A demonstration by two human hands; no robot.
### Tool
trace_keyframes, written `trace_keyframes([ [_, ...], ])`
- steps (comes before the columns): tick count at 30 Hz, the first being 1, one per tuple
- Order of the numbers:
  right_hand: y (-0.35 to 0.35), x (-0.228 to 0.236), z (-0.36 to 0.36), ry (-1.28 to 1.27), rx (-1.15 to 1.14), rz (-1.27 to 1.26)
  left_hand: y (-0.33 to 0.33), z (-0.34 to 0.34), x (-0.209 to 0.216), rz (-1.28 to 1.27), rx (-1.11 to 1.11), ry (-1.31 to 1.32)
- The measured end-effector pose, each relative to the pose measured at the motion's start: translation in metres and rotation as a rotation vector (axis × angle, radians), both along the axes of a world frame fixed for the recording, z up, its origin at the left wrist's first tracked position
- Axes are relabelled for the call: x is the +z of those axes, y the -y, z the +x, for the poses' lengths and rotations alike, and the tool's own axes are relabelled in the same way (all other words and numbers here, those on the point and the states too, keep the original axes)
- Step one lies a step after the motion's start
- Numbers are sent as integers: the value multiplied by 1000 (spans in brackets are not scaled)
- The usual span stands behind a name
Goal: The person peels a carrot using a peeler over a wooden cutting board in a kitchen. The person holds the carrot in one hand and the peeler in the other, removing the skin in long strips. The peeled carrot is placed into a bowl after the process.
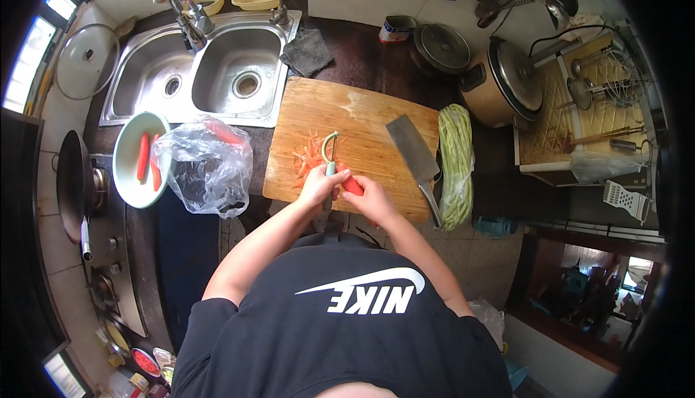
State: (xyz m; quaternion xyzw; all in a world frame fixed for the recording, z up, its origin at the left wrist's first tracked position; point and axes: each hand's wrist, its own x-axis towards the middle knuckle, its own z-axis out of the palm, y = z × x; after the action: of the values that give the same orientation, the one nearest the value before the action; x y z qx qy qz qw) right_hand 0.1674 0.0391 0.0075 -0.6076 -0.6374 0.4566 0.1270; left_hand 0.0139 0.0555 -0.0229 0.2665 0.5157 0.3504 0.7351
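Gripping both hands — left (318,184) on upright peeler (329,152), right (365,197) pinching sideways-lying carrot (352,185).

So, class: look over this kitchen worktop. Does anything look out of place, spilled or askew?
Little stands out. Orange peel strips lie scattered on the cutting board by the peeler, and a crumpled plastic bag slumps beside the sink.

Orange carrot (353,185), pale green peeler (330,153), tan wooden cutting board (362,119), green long beans (456,162).
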Motion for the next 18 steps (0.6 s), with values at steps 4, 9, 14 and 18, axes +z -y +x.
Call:
trace_keyframes([
  [4, 0, -11, 10, -595, -129, -325, 1, 0, 14, 98, -95, -128],
  [9, 2, -30, 10, -597, -204, -249, 15, -18, -28, 806, -112, -905],
  [14, 0, -34, 10, -388, -172, -208, 29, -18, -6, 977, -354, -1144],
  [18, 2, -35, 13, -504, -159, -201, 17, -22, -15, 972, -322, -1192],
])
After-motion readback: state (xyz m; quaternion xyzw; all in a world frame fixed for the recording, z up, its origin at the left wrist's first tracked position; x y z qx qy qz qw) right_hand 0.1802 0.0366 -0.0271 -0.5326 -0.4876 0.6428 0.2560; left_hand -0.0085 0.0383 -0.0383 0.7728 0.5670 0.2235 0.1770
